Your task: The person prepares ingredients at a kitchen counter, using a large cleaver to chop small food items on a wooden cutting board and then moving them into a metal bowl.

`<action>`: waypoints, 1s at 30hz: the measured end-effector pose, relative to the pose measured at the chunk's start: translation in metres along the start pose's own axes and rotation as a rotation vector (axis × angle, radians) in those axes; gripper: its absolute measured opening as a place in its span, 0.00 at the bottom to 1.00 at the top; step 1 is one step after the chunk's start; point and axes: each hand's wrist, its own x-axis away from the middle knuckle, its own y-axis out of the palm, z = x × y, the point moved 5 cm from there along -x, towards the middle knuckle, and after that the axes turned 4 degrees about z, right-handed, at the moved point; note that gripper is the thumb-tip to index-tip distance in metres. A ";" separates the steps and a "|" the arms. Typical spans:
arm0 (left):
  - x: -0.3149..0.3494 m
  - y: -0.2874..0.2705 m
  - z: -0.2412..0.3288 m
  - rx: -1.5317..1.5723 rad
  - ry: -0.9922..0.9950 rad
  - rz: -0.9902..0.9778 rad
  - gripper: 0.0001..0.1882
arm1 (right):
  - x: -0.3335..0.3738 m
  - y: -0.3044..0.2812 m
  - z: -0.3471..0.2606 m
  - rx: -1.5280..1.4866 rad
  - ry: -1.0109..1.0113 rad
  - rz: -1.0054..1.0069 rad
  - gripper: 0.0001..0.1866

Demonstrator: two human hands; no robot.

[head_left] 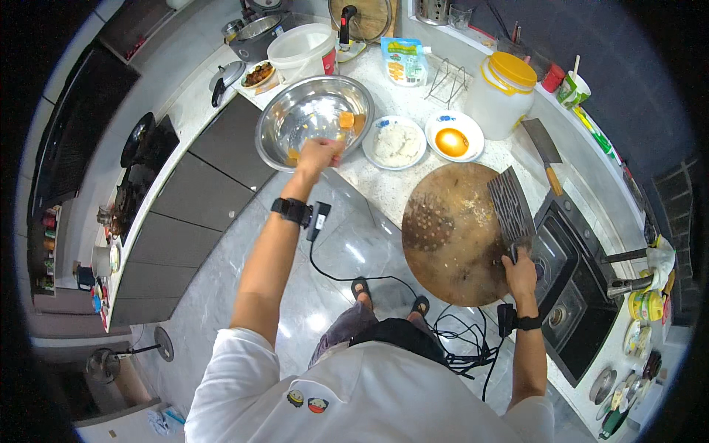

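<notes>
My left hand [321, 153] reaches over the near rim of a large steel bowl [301, 111], its fingers curled together. What they hold, if anything, is hidden. An orange block [346, 119] lies inside the bowl, with smaller yellowish bits near it. My right hand [521, 272] grips the handle of a cleaver [509, 203] with a dark patterned blade. That blade rests over the right edge of a round wooden chopping board [450, 247], which carries small scattered crumbs.
Beyond the board stand a plate of white crumbly food [396, 143] and a plate with brown sauce [452, 142]. Behind are a yellow-lidded jar [498, 100], a pouch [404, 62] and a white tub [301, 53]. Another cleaver [543, 144] lies near the black sink [583, 325]. Cables [461, 340] hang beside me.
</notes>
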 end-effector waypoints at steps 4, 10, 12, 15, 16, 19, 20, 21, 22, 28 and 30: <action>-0.075 -0.049 -0.029 -0.252 -0.122 0.036 0.18 | 0.004 0.006 -0.011 0.015 0.084 -0.021 0.26; -0.122 -0.062 -0.060 -0.325 -0.156 0.080 0.28 | 0.017 0.006 -0.016 0.032 0.073 0.083 0.27; -0.125 -0.067 -0.056 -0.419 -0.062 0.140 0.32 | 0.020 0.004 -0.019 0.036 0.038 0.135 0.27; -0.136 -0.083 -0.044 -0.745 0.009 0.124 0.30 | 0.021 0.002 -0.013 0.025 0.139 0.007 0.27; -0.139 -0.090 -0.046 -0.781 -0.067 0.140 0.29 | 0.021 0.000 -0.014 0.026 0.141 0.001 0.27; -0.130 -0.085 -0.043 -0.710 0.279 0.272 0.22 | 0.021 -0.009 -0.013 0.014 0.132 0.003 0.27; -0.125 -0.081 -0.042 -0.720 0.392 0.280 0.23 | 0.021 -0.011 -0.011 0.015 0.135 -0.002 0.27; -0.120 -0.078 -0.041 -0.796 0.476 0.319 0.23 | 0.020 -0.014 -0.010 0.017 0.138 0.001 0.27; -0.115 -0.074 -0.040 -0.914 0.532 0.327 0.24 | 0.018 -0.016 -0.010 0.001 0.100 0.006 0.27; -0.087 -0.065 -0.011 -0.588 0.223 0.183 0.39 | 0.010 -0.024 0.008 -0.023 0.054 -0.033 0.25; -0.061 -0.033 0.014 -0.642 0.486 0.203 0.38 | 0.008 -0.027 0.014 -0.028 0.038 -0.026 0.24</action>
